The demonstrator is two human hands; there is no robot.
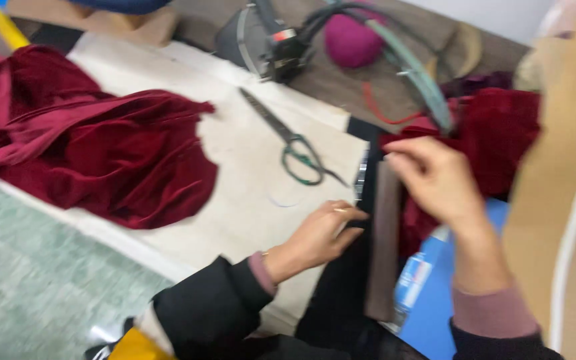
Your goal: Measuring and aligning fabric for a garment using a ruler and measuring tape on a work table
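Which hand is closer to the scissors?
Left. The left hand lies on the cream cloth just below the scissors, apart from them. The right hand is further off to their right, pinching a brown strip.

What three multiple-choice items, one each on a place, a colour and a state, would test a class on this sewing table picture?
1. Where do the scissors lie?
A. on the cream cloth
B. on the green floor
C. in a hand

2. What colour is the velvet fabric at the left?
A. blue
B. dark red
C. yellow

3. What is the right hand doing?
A. lying flat
B. pinching the top of a brown strip
C. gripping the scissors

Answers: 1 A, they rest on the cloth, untouched. 2 B, the folds are deep red. 3 B, its fingers close on the strip's top, with the left hand beside it.
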